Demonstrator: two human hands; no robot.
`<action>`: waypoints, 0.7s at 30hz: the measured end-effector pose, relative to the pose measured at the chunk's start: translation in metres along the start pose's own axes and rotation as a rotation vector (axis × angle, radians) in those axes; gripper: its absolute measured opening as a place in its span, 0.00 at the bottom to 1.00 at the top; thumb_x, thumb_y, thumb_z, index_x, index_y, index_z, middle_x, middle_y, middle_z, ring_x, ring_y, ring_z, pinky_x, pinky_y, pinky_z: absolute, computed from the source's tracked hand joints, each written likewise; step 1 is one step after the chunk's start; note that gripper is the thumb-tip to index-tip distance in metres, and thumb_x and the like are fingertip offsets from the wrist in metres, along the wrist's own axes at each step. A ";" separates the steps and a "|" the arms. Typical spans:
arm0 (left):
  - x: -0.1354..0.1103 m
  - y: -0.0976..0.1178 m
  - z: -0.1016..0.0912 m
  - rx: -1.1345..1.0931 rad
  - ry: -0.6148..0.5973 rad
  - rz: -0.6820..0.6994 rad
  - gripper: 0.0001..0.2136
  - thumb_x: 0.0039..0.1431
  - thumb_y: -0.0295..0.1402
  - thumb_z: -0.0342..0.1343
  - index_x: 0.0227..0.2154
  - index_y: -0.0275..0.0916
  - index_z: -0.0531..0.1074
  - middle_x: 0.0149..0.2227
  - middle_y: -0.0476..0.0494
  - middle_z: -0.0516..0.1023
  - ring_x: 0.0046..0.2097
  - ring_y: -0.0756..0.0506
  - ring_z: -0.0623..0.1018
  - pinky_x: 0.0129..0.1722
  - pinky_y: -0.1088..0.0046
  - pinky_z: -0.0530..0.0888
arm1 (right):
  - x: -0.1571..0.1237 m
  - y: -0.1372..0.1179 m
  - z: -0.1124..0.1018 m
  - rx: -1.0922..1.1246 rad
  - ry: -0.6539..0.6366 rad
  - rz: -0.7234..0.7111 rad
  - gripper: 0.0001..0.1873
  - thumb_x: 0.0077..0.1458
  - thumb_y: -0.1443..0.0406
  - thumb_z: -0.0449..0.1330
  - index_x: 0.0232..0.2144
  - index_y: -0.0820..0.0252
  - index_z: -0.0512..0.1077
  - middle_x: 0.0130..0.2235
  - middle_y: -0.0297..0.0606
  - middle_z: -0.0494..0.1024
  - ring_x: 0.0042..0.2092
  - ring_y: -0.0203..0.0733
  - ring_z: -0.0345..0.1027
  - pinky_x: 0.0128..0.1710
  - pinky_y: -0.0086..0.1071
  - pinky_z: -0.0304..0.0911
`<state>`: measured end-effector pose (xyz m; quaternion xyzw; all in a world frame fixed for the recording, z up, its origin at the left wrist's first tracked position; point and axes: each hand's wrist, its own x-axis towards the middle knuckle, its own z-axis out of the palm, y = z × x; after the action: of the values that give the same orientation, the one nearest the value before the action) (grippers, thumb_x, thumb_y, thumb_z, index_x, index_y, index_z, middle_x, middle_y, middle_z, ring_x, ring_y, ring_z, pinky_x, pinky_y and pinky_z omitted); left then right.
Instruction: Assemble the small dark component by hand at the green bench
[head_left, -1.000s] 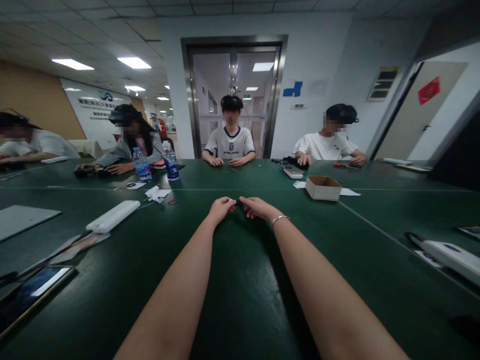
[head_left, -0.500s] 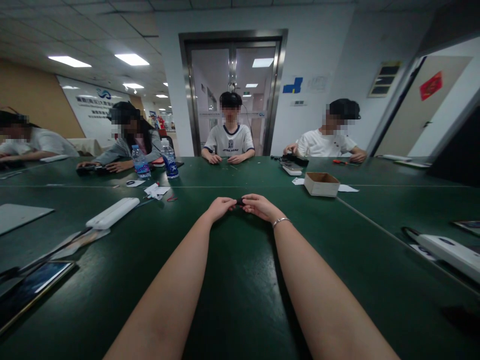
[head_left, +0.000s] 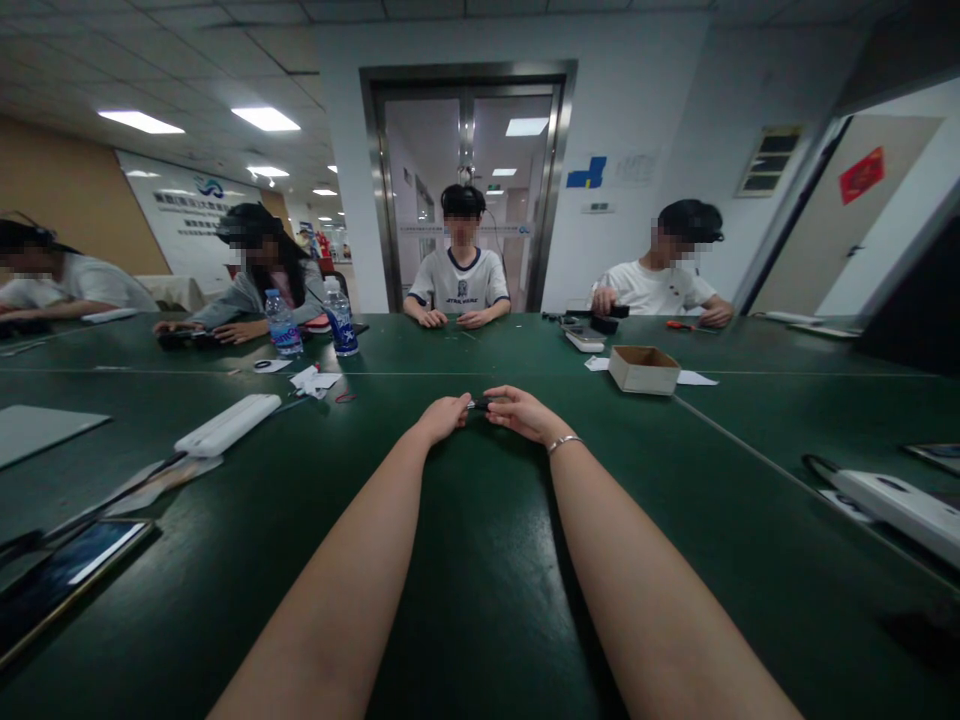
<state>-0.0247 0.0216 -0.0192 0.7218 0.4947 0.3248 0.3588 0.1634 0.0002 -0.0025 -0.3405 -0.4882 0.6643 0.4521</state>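
Just above the green table (head_left: 480, 560), out in front of me, both hands meet at a small black object with a shiny metallic part (head_left: 478, 405). Its exact kind is too small to make out. My left hand (head_left: 445, 416) pinches the left, metallic end, its fingers closed. From the other side, my right hand (head_left: 523, 413), with a silver bracelet at the wrist, holds the black end between thumb and fingers. Fingertips hide part of the object.
A small open box (head_left: 644, 370) stands ahead to the right. Left lie a white power strip (head_left: 229, 425), paper scraps (head_left: 315, 381) and a phone (head_left: 75, 575); two water bottles (head_left: 341, 320) stand beyond. Another power strip (head_left: 900, 505) is at right. Several people sit around the table.
A shiny metallic part now shows between my hands, where only black was visible before. My right fingers have lifted and spread slightly. Across the table at right, a person has raised a black item.
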 end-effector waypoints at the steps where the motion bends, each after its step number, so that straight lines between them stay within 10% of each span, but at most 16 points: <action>1: 0.000 0.000 0.000 -0.008 -0.003 0.001 0.25 0.53 0.54 0.40 0.18 0.38 0.65 0.20 0.47 0.69 0.24 0.48 0.68 0.29 0.71 0.64 | -0.001 0.000 0.000 0.001 -0.002 0.001 0.14 0.46 0.80 0.61 0.35 0.63 0.69 0.31 0.36 0.73 0.30 0.33 0.72 0.33 0.27 0.71; 21: -0.001 0.003 -0.004 -0.102 -0.057 -0.012 0.23 0.52 0.51 0.43 0.12 0.39 0.61 0.15 0.49 0.63 0.21 0.49 0.64 0.29 0.70 0.63 | -0.002 -0.002 0.000 0.007 -0.072 -0.002 0.15 0.45 0.81 0.59 0.35 0.63 0.69 0.34 0.37 0.72 0.31 0.33 0.72 0.35 0.25 0.71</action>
<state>-0.0270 0.0209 -0.0142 0.7086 0.4715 0.3265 0.4111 0.1646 -0.0018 -0.0005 -0.3144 -0.5022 0.6773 0.4362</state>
